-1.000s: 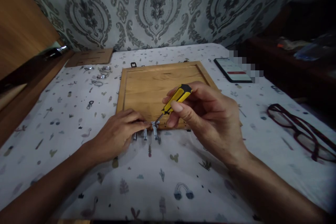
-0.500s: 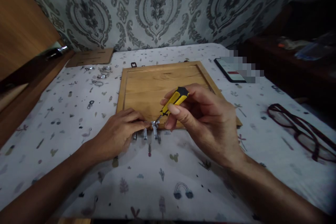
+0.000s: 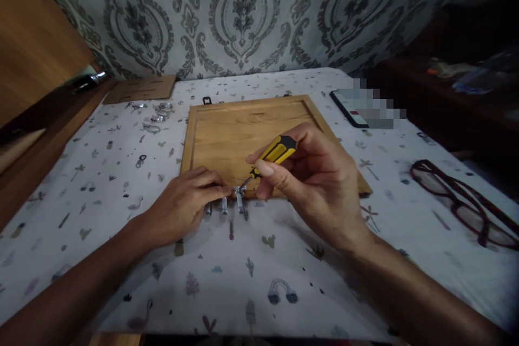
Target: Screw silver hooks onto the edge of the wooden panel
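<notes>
My right hand (image 3: 324,184) is closed around a small screwdriver (image 3: 279,150) with a yellow and black handle, held tilted. Its tip meets a silver metal hook (image 3: 239,200) at the near edge of a framed wooden board (image 3: 243,130). On the left, my left hand (image 3: 182,205) lies palm down over the board's near edge, its fingertips pressed at that same hook; part of the contact is hidden. Two more metal hooks (image 3: 224,205) hang from the edge, one of them partly behind my left fingers.
Several silver metal pieces (image 3: 160,113) lie at the back left, before a brown cardboard piece (image 3: 140,89). A phone (image 3: 352,109) lies behind the board on the right, and eyeglasses (image 3: 466,203) rest nearer. A patterned white cloth (image 3: 227,292) covers the table.
The screwdriver's handle has tipped slightly to the right and turned in my right fingers, its tip staying at the hook. My left hand has hardly moved.
</notes>
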`<state>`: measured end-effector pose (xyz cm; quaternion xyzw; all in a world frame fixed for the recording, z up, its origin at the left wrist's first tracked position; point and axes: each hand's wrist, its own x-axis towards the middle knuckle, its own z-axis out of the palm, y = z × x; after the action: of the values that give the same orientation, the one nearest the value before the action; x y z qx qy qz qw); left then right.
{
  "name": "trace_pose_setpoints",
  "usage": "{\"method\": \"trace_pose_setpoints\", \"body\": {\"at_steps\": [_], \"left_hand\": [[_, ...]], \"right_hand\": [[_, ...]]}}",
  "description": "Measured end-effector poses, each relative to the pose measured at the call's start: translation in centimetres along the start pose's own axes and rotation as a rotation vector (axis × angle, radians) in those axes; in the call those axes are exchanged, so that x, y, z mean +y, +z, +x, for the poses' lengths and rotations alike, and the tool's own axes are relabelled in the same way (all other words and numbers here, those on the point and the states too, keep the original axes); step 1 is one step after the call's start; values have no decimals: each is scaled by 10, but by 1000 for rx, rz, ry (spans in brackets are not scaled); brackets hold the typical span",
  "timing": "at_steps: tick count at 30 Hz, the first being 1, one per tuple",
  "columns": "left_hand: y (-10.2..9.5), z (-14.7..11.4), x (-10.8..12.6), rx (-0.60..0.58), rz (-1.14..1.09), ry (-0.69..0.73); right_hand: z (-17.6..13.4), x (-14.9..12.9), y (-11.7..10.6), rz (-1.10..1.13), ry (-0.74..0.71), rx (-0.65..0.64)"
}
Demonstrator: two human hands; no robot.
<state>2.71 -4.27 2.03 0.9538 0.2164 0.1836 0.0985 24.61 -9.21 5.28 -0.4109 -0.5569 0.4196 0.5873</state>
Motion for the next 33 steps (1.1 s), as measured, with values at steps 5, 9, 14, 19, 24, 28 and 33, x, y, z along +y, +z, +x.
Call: {"method": "trace_pose_setpoints", "body": {"at_steps": [5,9,14,19,24,28,33], "left_hand": [[-2,0,1,-34,-11,-32],[-2,1,2,-34,-6,-36],[-2,0,0,-28,5,-23],[-1,-1,-1,-42,-8,-27],[0,-1,-1,-31,1,-27],[1,-1,-1,-7,-4,-16],[0,0,0,-21,3,-12]], "right_hand": [[1,3,-3,-27,-22,-50],[-1,5,-2,9,-1,-59],[-3,-1,-2,-75,-82,64],[4,-2,-10,-251,-4,37],[7,4,-14,-477,149,-217],[5,3,-13,-527,154,-226],[7,2,-14,-559,181,-246]]}}
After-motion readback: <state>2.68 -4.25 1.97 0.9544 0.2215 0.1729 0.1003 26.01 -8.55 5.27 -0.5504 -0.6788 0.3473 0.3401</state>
